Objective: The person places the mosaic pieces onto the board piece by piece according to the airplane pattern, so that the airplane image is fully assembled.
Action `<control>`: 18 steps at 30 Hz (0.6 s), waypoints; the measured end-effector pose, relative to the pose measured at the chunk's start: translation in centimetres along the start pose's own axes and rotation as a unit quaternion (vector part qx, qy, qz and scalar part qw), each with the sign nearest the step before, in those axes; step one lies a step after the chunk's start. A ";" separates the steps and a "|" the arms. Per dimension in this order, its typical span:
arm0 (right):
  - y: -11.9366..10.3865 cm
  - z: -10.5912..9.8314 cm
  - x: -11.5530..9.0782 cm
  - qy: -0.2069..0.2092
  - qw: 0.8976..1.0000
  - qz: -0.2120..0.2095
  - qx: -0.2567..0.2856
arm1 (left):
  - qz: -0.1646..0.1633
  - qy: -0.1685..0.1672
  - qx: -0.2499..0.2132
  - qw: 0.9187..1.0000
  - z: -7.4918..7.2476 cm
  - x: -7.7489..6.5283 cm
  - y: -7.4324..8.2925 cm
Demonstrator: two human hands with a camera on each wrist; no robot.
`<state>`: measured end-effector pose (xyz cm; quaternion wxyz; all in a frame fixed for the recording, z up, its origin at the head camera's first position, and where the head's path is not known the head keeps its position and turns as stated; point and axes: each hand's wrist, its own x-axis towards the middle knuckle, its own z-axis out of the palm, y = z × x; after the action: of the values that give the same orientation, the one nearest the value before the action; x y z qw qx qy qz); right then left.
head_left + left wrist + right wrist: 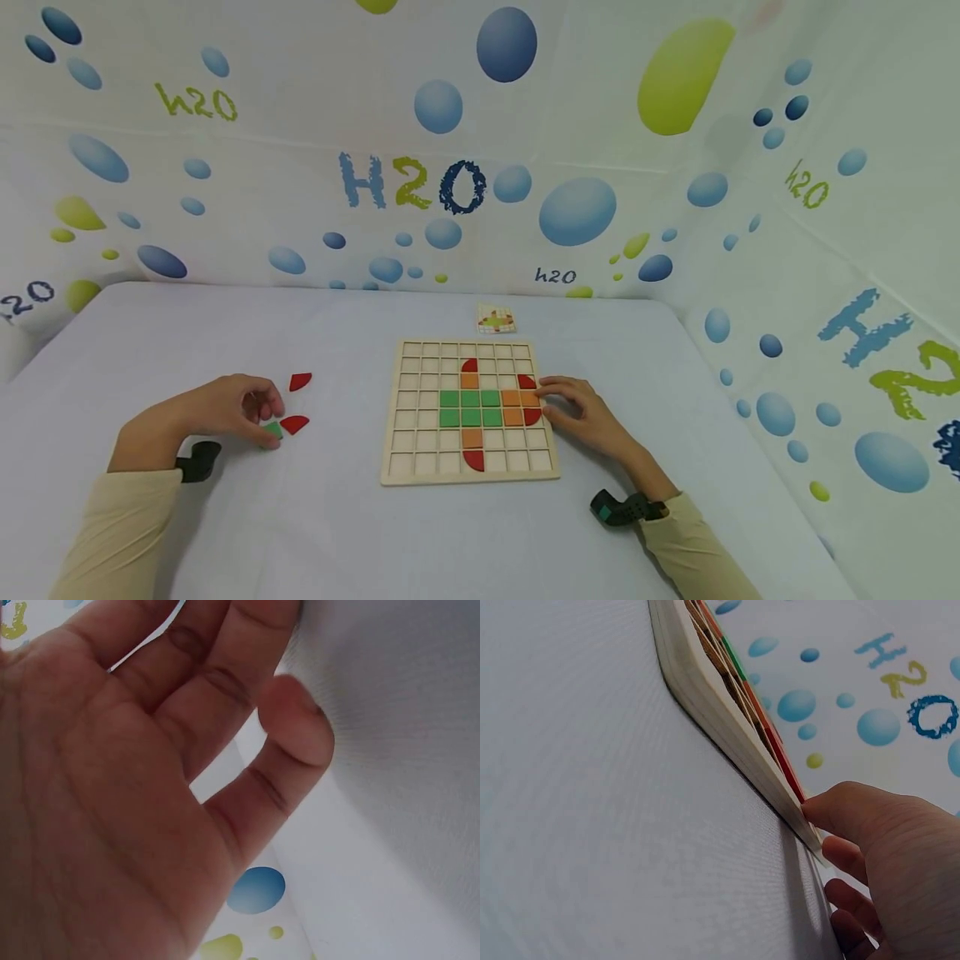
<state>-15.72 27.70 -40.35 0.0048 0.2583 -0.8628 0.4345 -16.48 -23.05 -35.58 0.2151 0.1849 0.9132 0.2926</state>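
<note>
At the table's left, my left hand (225, 408) pinches a small green tile (272, 430) between thumb and finger. In the left wrist view the hand's palm (97, 810) and bent thumb hide the tile. Two red quarter-round pieces lie just beyond the fingers: the nearer one (295, 425) and the farther one (300, 381). My right hand (588, 417) touches the right edge of a wooden grid board (420, 462). Its thumb (847, 810) meets the rim beside a red piece (532, 416), the other fingers loosely bent.
Several green tiles (470, 408) fill the board's middle, with orange tiles (512, 407) beside them and more red quarter-rounds (473, 460) around. A small pattern card (496, 319) lies behind the board. The white table (337, 533) meets a printed curtain (300, 183) at the back.
</note>
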 end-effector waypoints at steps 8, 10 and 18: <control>-0.2 0.0 -0.1 0.001 1.000 0.007 0.006 | -0.005 -0.008 0.001 1.000 -0.2 -0.1 -0.1; -0.3 0.0 -0.1 0.001 1.000 0.007 0.006 | -0.005 -0.005 0.002 1.000 -0.2 -0.1 0.0; -0.3 -0.1 -0.1 0.000 1.000 0.007 -0.001 | 0.014 0.010 0.025 1.000 0.0 0.0 0.5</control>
<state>-15.50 27.63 -40.07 0.0023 0.2520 -0.8649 0.4341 -16.41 -22.69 -35.27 0.1972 0.2002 0.9196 0.2746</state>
